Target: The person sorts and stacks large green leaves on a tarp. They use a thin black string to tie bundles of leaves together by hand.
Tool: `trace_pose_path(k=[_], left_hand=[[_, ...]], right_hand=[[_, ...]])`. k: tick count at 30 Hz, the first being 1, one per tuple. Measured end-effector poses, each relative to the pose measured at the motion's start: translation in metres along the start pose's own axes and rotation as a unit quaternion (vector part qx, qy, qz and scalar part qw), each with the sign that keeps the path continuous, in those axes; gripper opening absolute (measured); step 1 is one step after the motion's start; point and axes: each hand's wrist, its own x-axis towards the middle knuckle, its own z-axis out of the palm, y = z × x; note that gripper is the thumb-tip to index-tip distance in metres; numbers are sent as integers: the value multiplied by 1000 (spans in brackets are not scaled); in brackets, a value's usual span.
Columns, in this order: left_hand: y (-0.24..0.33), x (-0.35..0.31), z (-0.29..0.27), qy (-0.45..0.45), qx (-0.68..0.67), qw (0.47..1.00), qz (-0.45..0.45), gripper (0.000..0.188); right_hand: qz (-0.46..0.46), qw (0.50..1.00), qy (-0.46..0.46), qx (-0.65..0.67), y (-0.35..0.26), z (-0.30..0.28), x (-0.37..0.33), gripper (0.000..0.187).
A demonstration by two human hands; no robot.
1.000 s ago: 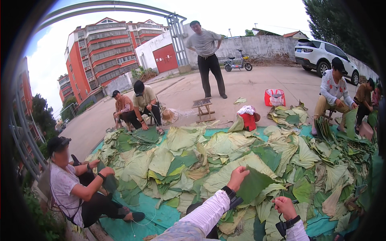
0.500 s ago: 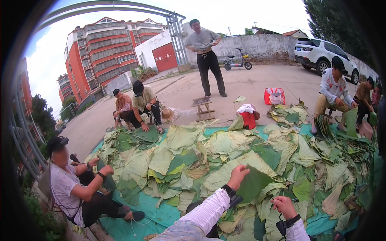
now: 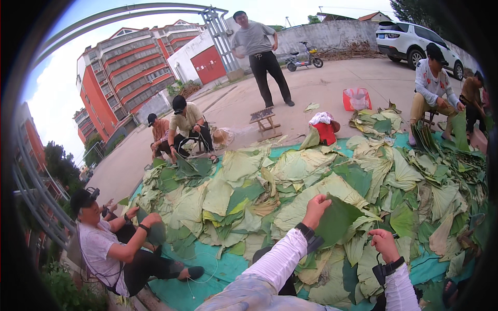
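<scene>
My left hand pinches the upper edge of a green lotus leaf, which hangs above the pile. To its right, my right hand is closed, its thumb and fingers pressed together. A thin dark thing pokes out beside those fingers, too small to name. Below both hands spreads a heap of large lotus leaves, some pale and dry, others darker green. Black bands circle both of my wrists.
A green tarp lies under the leaves. Co-workers sit around it: one person at left, two at far left, others at far right. A person stands behind a wooden stool. Red bags and a white car are beyond.
My view has shifted slightly. Both my hands keep their grips, the leaf still in the left. The standing person's shirt has come down, and a seated person at far left has lifted a hand from the leaves.
</scene>
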Motion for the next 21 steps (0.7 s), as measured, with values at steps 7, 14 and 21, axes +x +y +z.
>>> trace_pose_path(k=[7,14,21], left_hand=[[-23,1,-9,7,-5,1000,-24,10],[-5,-4,2,-10,9,1000,-8,10],[-7,-6,11,-16,-2,999,-33,11]], right_hand=[[23,998,-56,33,-9,6,-7,24],[21,998,-47,27,-14,7,-8,12],[-5,999,-28,16,-18,6,-8,6]])
